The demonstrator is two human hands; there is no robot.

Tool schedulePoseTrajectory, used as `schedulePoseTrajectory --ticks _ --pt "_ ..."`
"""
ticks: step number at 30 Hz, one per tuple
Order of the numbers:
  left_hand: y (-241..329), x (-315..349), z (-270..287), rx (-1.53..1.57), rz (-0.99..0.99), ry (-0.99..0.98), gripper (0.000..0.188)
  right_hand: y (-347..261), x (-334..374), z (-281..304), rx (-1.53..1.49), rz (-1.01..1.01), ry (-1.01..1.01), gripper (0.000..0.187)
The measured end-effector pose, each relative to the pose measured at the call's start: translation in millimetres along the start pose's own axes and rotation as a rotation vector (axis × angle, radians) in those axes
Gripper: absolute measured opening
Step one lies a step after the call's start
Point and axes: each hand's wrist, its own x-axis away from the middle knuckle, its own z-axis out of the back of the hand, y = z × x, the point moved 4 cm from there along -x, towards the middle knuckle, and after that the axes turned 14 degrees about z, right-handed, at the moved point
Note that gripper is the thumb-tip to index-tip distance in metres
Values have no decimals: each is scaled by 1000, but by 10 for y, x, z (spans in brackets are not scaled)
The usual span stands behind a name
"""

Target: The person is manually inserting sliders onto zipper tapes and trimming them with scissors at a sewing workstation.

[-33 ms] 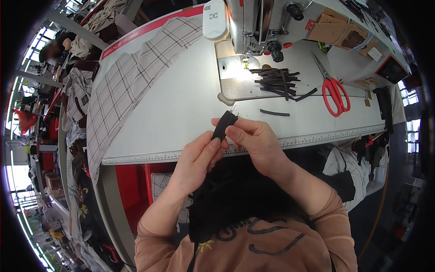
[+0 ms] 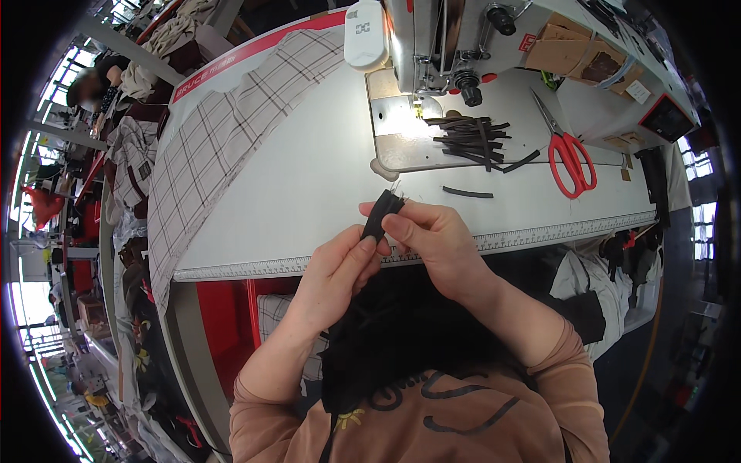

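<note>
A short black fabric strip point(image 2: 380, 212) with frayed thread ends at its top is held up over the table's front edge. My left hand point(image 2: 337, 268) is closed on its lower part, thumb lying along it. At the strip's upper right side, my right hand point(image 2: 434, 243) pinches it between thumb and fingers. Beyond the hands, a loose thin dark strip point(image 2: 468, 192) lies on the white table. Further back, a pile of short dark strips point(image 2: 471, 139) rests beside the lit needle area of the sewing machine point(image 2: 440, 46).
Red-handled scissors point(image 2: 572, 166) lie on the right of the table. Plaid fabric point(image 2: 224, 143) covers the left side and hangs over the edge. A ruler tape point(image 2: 540, 231) runs along the front edge. A cardboard piece point(image 2: 575, 50) is tied to the machine. Another person point(image 2: 96, 85) is at far left.
</note>
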Motion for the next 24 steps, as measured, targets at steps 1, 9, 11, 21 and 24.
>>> schedulePoseTrajectory --ticks 1,9,11,21,24 --pt "2 3 -4 -10 24 -22 22 -16 -12 -18 -20 15 14 28" --pt "37 30 -51 -126 -89 114 23 18 -16 -8 -29 33 148 24" --pt "67 58 -26 -385 -280 332 22 27 -18 -6 -63 21 161 24" --pt "55 78 -59 -816 -504 600 12 80 -36 83 -249 7 393 23" --pt "67 59 -88 -1046 -591 707 11 91 -9 94 -291 -3 437 22"
